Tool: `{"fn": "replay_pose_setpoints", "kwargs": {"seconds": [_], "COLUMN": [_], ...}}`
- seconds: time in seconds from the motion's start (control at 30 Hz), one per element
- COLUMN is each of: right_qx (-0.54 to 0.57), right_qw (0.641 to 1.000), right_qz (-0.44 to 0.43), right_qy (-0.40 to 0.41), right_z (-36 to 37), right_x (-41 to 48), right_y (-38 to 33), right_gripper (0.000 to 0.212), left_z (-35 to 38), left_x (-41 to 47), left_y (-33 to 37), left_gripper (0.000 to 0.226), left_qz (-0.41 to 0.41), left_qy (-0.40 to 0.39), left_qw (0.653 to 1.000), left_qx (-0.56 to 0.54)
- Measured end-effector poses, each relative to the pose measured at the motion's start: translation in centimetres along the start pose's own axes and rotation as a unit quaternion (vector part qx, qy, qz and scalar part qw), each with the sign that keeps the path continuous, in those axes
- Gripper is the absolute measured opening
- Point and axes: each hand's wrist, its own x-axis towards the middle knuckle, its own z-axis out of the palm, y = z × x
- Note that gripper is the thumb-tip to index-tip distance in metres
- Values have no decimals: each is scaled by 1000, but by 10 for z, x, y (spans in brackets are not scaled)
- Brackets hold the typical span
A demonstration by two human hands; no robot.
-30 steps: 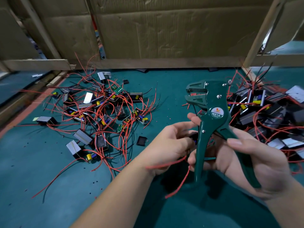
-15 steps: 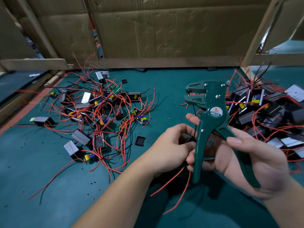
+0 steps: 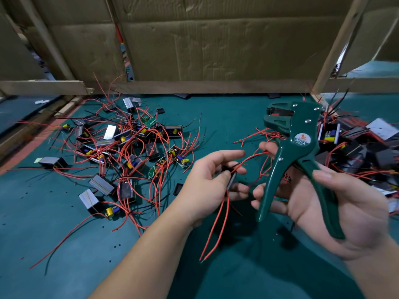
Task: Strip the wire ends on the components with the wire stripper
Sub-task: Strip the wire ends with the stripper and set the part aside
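A: Nearest first. What hangs lowest?

B: Two red wires [image 3: 216,225], dangling lower left of the stripper [image 3: 300,147]. They run out of a small dark component [image 3: 232,180]. The left hand [image 3: 212,182] pinches it between thumb and fingers, just left of the stripper's handles.

A: And the stripper itself?

B: Upright in the right hand [image 3: 336,203]. The fingers are curled round its left handle, the thumb lies on the right one, and the handles are spread. Its jaws point left at the top.

A: Do the hands meet?

B: Close, but apart. A third wire [image 3: 250,157] arcs from the component toward the right fingertips [image 3: 264,146]. Whether it touches them I cannot tell.

A: Farther out?

B: On the green mat [image 3: 64,244], a left pile [image 3: 129,147] of components with red wires lies well left of the stripper. A right pile [image 3: 356,147] sits just right of and behind it. Beyond the stripper stands cardboard [image 3: 216,44].
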Motion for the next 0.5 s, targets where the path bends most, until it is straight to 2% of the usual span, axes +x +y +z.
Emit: {"fn": "replay_pose_setpoints", "kwargs": {"seconds": [0.17,0.3,0.37,0.5], "right_qx": [-17,-22,-23,-18], "right_qw": [1000,999,999,999], "right_qz": [7,25,33,37], "right_qy": [15,22,12,13], "right_z": [4,6,8,10], "right_x": [-1,0,0,-1], "right_y": [5,6,7,9], "right_gripper": [66,75,79,87], "left_z": [-2,-3,-3,-3], "left_x": [1,0,0,-1], "left_y": [0,4,5,5], "left_gripper": [56,31,26,29], "left_qz": [-40,-64,-55,-2], "left_qy": [11,26,33,64], "left_qw": [999,997,997,995], "left_qx": [33,19,45,81]}}
